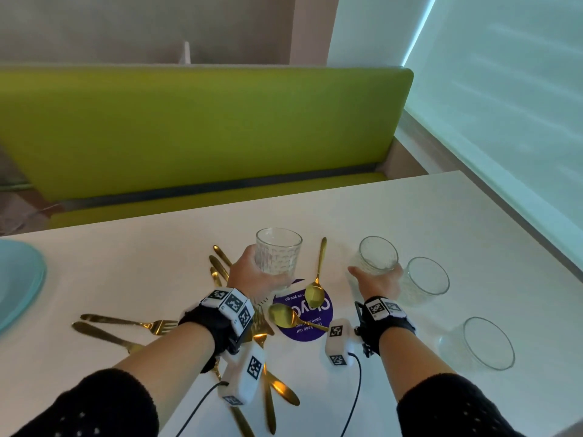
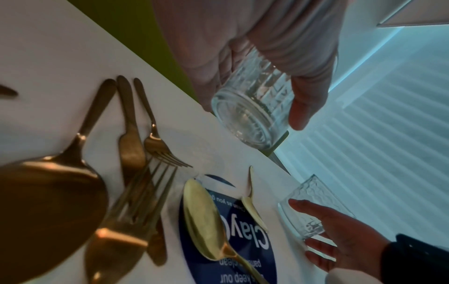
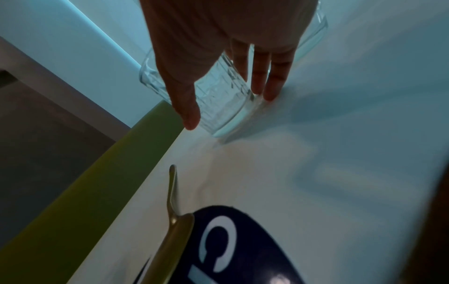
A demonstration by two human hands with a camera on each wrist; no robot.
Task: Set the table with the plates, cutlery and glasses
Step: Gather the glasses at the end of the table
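My left hand [image 1: 258, 269] grips a ribbed clear glass [image 1: 279, 255] near its base and holds it upright, off the white table [image 1: 441, 216]; the left wrist view shows the thumb and fingers wrapped round this glass [image 2: 252, 107]. My right hand [image 1: 377, 279] clasps a second glass [image 1: 377, 257] between thumb and fingers; that glass [image 3: 218, 100] stands on the table. Two more glasses [image 1: 427, 277] [image 1: 487, 343] stand to the right. Gold cutlery lies loose: two spoons [image 1: 314, 294] [image 1: 285, 315], a fork [image 1: 157, 326], and several pieces under my left wrist. A pale blue plate [image 1: 19, 279] sits at far left.
A round purple sticker [image 1: 303, 313] lies on the table between my hands, under the spoons. A green bench [image 1: 205, 127] runs along the far side of the table. A window blind [image 1: 504, 105] closes the right side. Cables trail from both wrist cameras.
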